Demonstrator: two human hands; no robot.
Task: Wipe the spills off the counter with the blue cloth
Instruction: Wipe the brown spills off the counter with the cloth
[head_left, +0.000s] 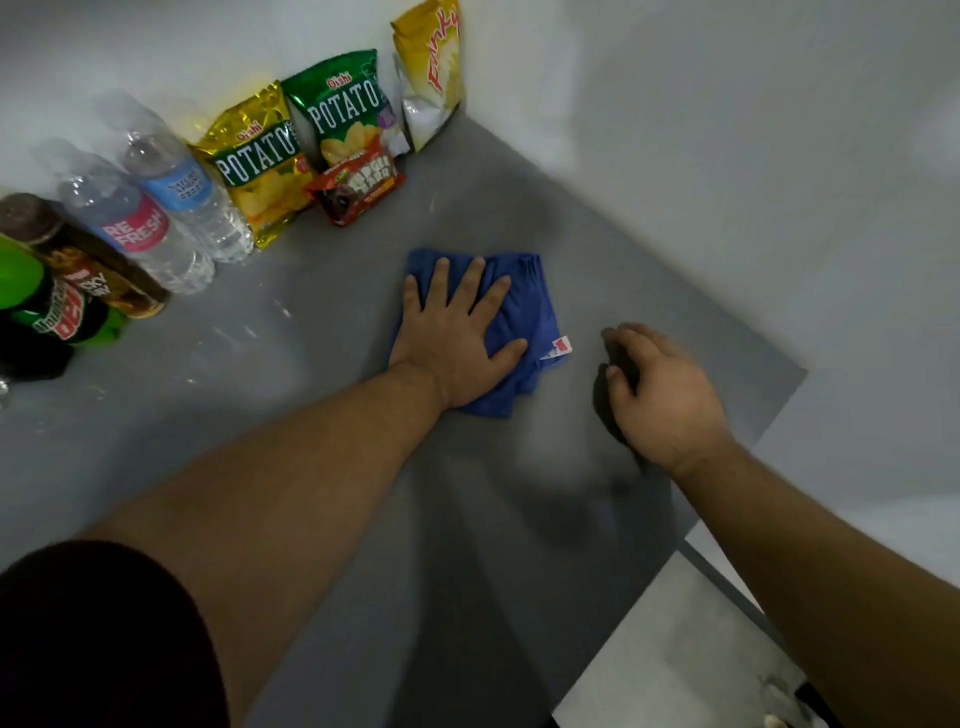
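Observation:
A crumpled blue cloth (524, 306) with a small red-and-white tag lies on the grey counter (322, 395) near its middle. My left hand (457, 338) presses flat on the cloth, fingers spread and straight. To the right of the cloth my right hand (660, 389) rests on the counter with fingers loosely curled, holding nothing. Faint wet streaks (244, 332) show on the counter left of the cloth.
Along the back wall stand water bottles (171, 208), a dark soda bottle (78, 254), a green soda bottle (52, 317), potato chip bags (343, 109), a yellow snack bag (431, 73) and a red snack pack (358, 187). The counter's edge (737, 457) runs at right.

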